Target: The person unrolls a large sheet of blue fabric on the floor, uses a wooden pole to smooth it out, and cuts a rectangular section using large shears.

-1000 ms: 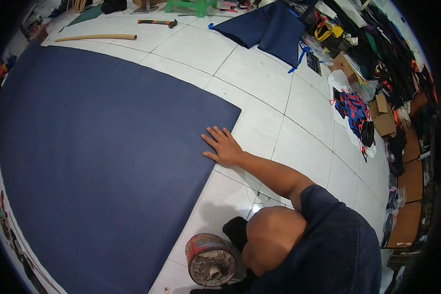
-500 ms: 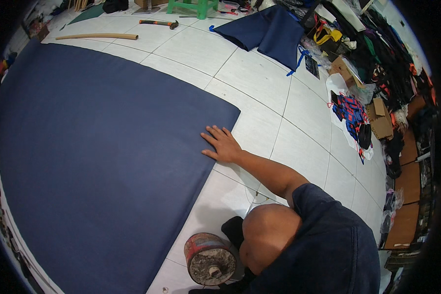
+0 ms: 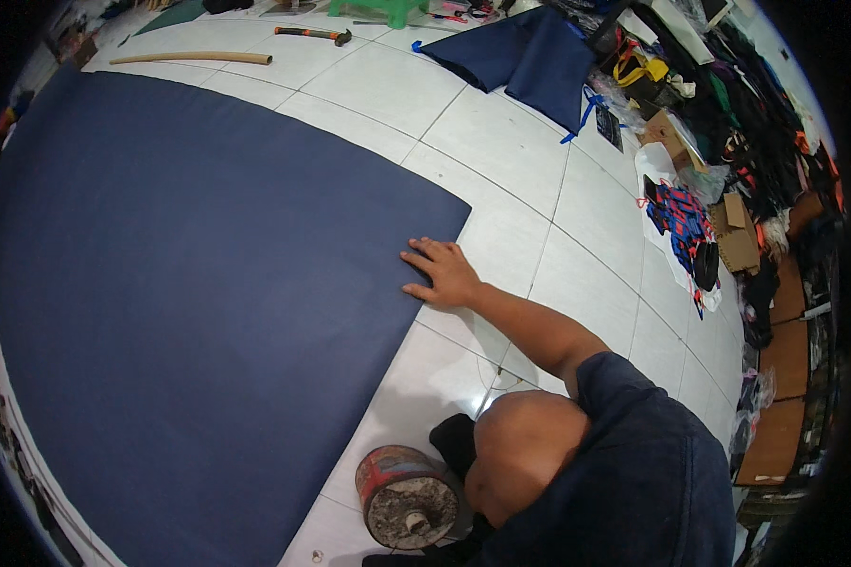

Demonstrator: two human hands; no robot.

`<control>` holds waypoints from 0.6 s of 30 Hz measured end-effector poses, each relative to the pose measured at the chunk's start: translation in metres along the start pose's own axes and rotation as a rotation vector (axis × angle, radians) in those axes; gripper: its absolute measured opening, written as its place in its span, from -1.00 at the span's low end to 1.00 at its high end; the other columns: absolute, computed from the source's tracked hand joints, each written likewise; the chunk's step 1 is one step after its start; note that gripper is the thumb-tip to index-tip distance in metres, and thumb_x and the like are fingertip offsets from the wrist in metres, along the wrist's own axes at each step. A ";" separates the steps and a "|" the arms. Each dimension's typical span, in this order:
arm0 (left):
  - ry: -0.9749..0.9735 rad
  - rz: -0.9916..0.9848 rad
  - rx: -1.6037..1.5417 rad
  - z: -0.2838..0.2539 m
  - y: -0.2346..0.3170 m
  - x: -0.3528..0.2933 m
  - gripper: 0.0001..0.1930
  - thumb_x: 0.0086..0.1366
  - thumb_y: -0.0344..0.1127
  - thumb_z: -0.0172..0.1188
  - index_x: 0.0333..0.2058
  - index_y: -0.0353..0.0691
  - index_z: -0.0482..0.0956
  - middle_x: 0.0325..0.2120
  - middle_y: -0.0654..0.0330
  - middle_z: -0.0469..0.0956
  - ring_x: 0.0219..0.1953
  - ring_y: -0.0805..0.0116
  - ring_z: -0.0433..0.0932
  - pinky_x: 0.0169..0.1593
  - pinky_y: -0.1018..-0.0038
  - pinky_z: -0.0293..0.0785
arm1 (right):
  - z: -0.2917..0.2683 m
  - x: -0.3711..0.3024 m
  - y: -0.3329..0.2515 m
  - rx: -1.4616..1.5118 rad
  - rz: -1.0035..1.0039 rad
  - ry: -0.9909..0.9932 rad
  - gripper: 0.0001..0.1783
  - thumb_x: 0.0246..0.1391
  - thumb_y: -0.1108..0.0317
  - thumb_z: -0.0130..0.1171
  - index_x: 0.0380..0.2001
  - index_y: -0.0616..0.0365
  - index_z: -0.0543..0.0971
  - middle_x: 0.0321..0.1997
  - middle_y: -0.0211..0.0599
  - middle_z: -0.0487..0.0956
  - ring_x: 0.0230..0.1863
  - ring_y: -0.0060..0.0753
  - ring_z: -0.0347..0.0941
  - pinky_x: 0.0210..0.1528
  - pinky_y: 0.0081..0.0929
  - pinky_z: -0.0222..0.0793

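Observation:
A large dark blue sheet of material is spread over the left half of the floor. My right hand lies palm down on its right edge, a little below the far right corner. The fingers are apart and point left, the thumb is toward me, and nothing is held. My left hand is out of view. Near my bare knee stands a worn round can filled with something grey like cement, a short stub rising from its top.
Beyond the sheet lie a curved tan rod and a hammer. Folded dark blue pieces with blue ties rest at the far side, near a green stool. Clutter, cardboard boxes and colourful straps line the right.
My right hand has slid slightly right, toward the sheet's edge, staying flat and spread. The sheet's edge and corner look flatter and sharper. The whole view has shifted a little.

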State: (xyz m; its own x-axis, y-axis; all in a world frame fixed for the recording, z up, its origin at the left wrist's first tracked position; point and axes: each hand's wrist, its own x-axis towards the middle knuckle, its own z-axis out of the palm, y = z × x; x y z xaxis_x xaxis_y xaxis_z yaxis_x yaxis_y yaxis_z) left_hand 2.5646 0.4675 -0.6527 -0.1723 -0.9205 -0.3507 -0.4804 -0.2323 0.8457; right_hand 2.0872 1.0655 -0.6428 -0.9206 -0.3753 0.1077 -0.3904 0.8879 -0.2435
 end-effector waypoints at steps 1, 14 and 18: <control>-0.008 0.012 -0.021 0.003 0.009 -0.010 -0.58 0.21 -0.37 0.30 -0.10 -0.61 0.43 -0.19 -0.08 0.52 -0.30 0.17 0.48 -0.29 0.22 0.46 | -0.005 0.008 0.003 0.020 0.039 -0.042 -0.35 0.15 -0.15 0.10 0.18 0.03 0.46 0.33 -0.07 0.33 0.37 -0.04 0.18 0.33 -0.01 0.05; -0.101 0.328 0.537 -0.062 -0.078 0.061 -0.69 0.28 -0.37 0.20 -0.08 -0.40 0.41 -0.30 0.06 0.37 -0.28 0.27 0.43 -0.33 0.37 0.46 | 0.007 0.079 0.116 0.096 0.503 0.163 -0.53 0.12 -0.03 0.22 -0.17 0.19 0.63 -0.16 -0.01 0.65 -0.08 0.05 0.57 -0.02 -0.13 0.45; 0.027 -0.095 0.081 -0.033 -0.055 0.035 -0.66 0.27 -0.19 0.21 -0.14 -0.30 0.39 -0.23 0.10 0.44 -0.21 0.28 0.40 -0.24 0.43 0.40 | 0.001 0.070 0.131 0.105 0.504 0.160 -0.53 0.10 -0.06 0.24 -0.18 0.14 0.63 -0.21 0.00 0.66 -0.11 0.05 0.58 -0.05 -0.14 0.46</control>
State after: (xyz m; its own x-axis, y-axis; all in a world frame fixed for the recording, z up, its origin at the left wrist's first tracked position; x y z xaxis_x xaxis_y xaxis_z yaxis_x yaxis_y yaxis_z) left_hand 2.6133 0.4379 -0.6986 -0.0998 -0.9040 -0.4158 -0.5614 -0.2938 0.7736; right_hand 1.9713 1.1548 -0.6679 -0.9850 0.1429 0.0966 0.0935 0.9131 -0.3969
